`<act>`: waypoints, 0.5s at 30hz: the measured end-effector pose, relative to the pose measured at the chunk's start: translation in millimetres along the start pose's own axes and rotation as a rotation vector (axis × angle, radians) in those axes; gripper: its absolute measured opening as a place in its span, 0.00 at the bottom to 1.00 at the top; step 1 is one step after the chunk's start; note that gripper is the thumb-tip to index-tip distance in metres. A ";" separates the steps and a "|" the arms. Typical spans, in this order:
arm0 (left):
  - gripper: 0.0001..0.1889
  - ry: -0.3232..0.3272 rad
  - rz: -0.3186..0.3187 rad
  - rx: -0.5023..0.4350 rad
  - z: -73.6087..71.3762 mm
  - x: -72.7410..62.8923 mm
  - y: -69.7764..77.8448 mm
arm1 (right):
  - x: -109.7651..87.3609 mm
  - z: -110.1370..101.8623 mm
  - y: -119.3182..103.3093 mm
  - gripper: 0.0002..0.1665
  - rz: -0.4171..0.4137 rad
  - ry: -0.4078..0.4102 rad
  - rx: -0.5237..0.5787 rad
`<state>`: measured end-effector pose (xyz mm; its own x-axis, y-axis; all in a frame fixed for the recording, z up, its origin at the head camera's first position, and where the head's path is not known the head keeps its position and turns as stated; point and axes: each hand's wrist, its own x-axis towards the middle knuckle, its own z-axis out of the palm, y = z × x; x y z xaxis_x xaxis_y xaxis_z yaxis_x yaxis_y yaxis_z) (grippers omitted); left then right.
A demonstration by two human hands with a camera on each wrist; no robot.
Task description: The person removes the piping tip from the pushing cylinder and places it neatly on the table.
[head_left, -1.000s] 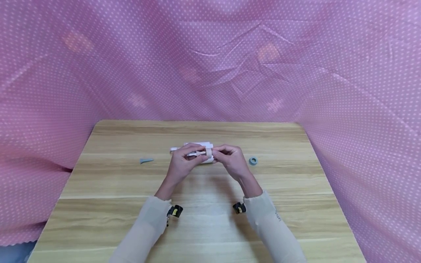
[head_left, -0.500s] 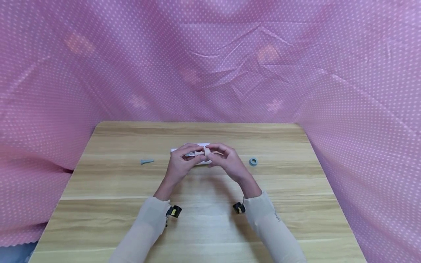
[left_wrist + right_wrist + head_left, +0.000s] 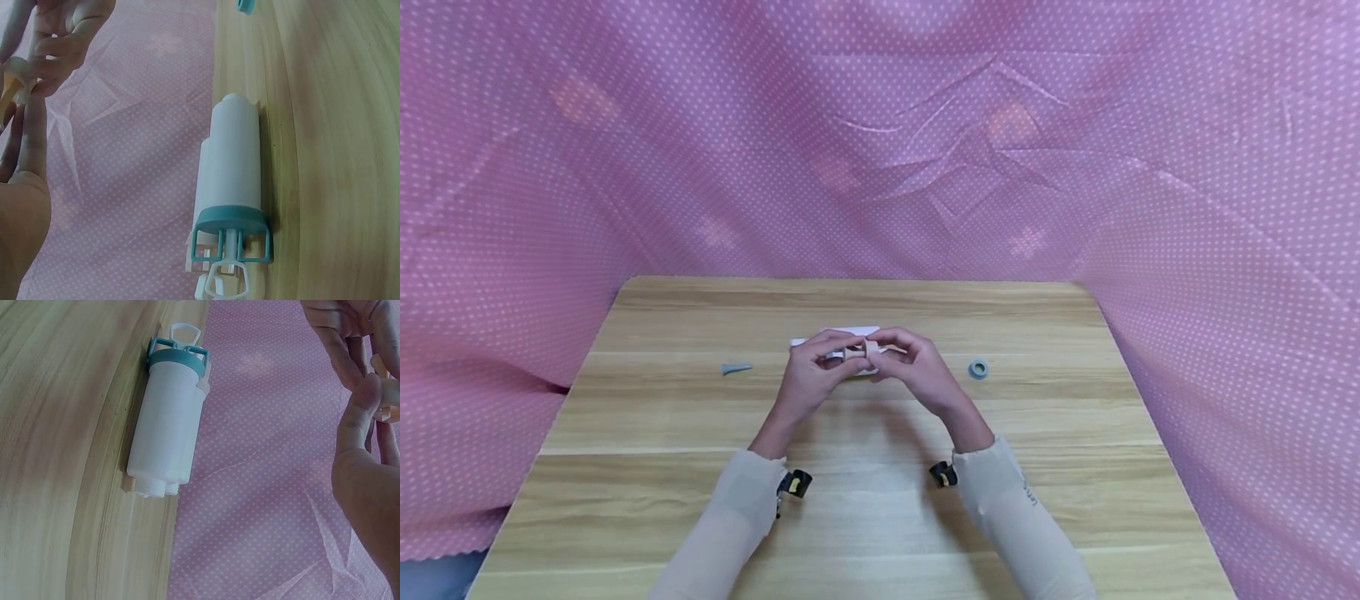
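My left hand [image 3: 812,362] and right hand [image 3: 917,371] meet above the middle of the table, both pinching a small beige ring cap [image 3: 871,348] between thumb and fingertips. A slim beige nozzle [image 3: 853,354] with a flared end sticks out of the ring on the left-hand side. The ring cap [image 3: 19,72] is partly covered by fingers in the left wrist view. Under the hands lie white syringe-like barrels side by side; the nearer barrel [image 3: 165,419] has a teal collar [image 3: 178,359] with side loops and a white pull handle [image 3: 185,331].
A teal nozzle [image 3: 736,368] lies on the wooden table [image 3: 865,517] to the left. To the right rests a teal ring cap [image 3: 977,368]. A pink dotted cloth [image 3: 880,167] hangs behind the table and along its sides.
My right hand has moved left and its fingertips now grip the beige ring cap. Ring and nozzle have shifted slightly left. The left hand has hardly moved.
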<state>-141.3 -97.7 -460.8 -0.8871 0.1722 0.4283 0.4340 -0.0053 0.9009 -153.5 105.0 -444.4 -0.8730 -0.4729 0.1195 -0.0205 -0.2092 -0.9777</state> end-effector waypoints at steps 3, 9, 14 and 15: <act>0.19 0.034 0.006 0.054 -0.4 0.5 -2.4 | 0.9 -2.5 1.7 0.18 0.004 0.023 -0.021; 0.20 0.127 -0.006 0.159 -2.0 -0.1 -1.4 | 0.9 -8.1 5.1 0.18 0.027 0.076 -0.046; 0.22 0.171 -0.031 0.194 -2.7 -0.6 16.1 | -1.0 -15.3 10.5 0.18 0.046 0.091 -0.058; 0.22 0.183 -0.034 0.203 -3.2 -0.8 17.9 | -1.3 -17.4 12.2 0.18 0.051 0.092 -0.059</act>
<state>-133.4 -101.0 -444.8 -0.9075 -0.0118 0.4199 0.4094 0.1983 0.8905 -161.1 118.0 -459.5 -0.9146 -0.4005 0.0559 -0.0013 -0.1352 -0.9908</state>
